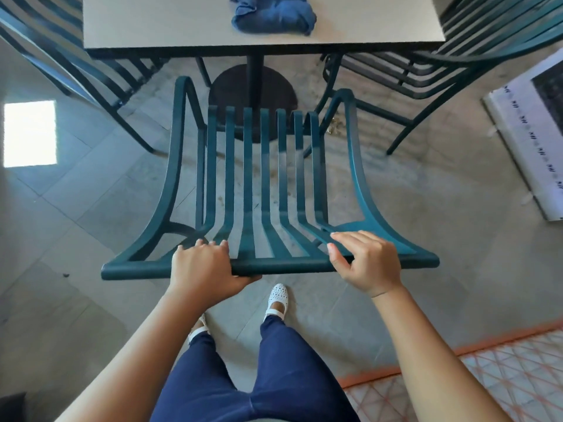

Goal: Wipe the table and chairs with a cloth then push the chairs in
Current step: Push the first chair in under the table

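A dark teal slatted metal chair (249,178) stands in front of me, its seat facing the table. My left hand (204,266) grips the top rail of its backrest, fingers over the rail and thumb under it. My right hand (365,260) lies on the same rail further right, its fingers extended loosely over the bar. A crumpled blue cloth (272,15) lies on the light grey table (152,25) near its front edge, away from both hands.
Two more teal slatted chairs flank the table, one at the left (70,56) and one at the right (441,65). The table's black round base (231,86) stands beyond the chair's seat. A white printed board (527,141) lies on the floor right; an orange-edged mat (487,370) lies near my feet.
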Demonstrator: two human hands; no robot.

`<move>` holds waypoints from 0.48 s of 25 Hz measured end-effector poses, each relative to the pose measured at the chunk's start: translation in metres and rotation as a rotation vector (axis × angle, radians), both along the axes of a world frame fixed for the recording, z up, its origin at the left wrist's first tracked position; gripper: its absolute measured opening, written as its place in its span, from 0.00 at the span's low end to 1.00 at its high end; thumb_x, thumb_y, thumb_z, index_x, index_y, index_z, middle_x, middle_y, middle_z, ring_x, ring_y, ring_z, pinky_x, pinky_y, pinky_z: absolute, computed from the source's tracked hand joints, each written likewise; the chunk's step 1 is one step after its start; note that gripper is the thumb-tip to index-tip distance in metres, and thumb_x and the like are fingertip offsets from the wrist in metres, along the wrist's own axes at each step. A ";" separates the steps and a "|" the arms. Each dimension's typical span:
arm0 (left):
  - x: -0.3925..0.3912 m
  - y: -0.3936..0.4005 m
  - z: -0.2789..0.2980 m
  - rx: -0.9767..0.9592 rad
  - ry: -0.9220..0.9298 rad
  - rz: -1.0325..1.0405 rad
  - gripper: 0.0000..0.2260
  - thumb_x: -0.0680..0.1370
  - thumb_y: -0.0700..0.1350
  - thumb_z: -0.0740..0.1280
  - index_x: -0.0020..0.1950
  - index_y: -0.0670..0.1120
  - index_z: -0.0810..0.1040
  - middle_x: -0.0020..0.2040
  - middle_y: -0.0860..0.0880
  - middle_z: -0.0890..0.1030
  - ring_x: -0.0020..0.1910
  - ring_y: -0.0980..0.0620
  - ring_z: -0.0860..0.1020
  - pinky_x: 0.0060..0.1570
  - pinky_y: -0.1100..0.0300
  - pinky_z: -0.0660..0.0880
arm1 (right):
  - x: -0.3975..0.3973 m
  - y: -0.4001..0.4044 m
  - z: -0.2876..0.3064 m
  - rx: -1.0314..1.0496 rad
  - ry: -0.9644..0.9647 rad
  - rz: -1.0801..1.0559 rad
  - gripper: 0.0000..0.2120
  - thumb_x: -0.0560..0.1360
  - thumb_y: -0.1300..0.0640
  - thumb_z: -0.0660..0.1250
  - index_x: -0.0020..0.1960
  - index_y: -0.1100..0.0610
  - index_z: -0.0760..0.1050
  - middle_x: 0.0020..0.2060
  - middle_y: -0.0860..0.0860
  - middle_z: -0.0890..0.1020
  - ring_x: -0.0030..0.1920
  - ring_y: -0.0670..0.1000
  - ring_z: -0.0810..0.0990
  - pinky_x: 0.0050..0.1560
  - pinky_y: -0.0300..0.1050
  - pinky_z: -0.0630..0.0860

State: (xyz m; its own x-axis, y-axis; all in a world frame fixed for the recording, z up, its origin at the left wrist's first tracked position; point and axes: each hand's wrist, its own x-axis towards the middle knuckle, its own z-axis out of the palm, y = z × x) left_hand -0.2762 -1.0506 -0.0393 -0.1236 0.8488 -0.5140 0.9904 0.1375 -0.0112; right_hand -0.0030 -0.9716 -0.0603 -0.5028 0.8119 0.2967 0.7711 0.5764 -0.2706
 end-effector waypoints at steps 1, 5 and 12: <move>0.010 0.000 0.000 -0.003 -0.001 0.018 0.42 0.60 0.80 0.44 0.56 0.52 0.75 0.50 0.55 0.80 0.54 0.53 0.77 0.51 0.54 0.74 | 0.009 0.006 0.000 -0.007 -0.002 0.010 0.19 0.75 0.46 0.60 0.44 0.57 0.84 0.41 0.50 0.86 0.40 0.51 0.84 0.38 0.40 0.78; 0.033 0.014 0.008 0.007 -0.022 0.054 0.50 0.57 0.81 0.41 0.65 0.51 0.72 0.63 0.53 0.77 0.69 0.53 0.68 0.68 0.42 0.59 | 0.024 0.030 0.001 0.007 -0.013 0.051 0.18 0.74 0.47 0.61 0.43 0.57 0.84 0.41 0.50 0.86 0.40 0.50 0.84 0.38 0.39 0.77; 0.038 0.045 0.008 0.086 -0.032 0.082 0.55 0.56 0.84 0.37 0.66 0.52 0.74 0.60 0.52 0.79 0.64 0.55 0.73 0.71 0.39 0.47 | 0.025 0.074 0.001 0.009 0.024 0.062 0.17 0.74 0.47 0.61 0.41 0.56 0.84 0.38 0.49 0.85 0.38 0.51 0.84 0.34 0.42 0.78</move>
State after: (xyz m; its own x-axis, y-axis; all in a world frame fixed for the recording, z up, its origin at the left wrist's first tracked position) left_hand -0.2380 -1.0059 -0.0312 -0.1794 0.8774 -0.4450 0.9754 0.2175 0.0356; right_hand 0.0221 -0.8977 -0.0592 -0.5445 0.7767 0.3166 0.7273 0.6253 -0.2831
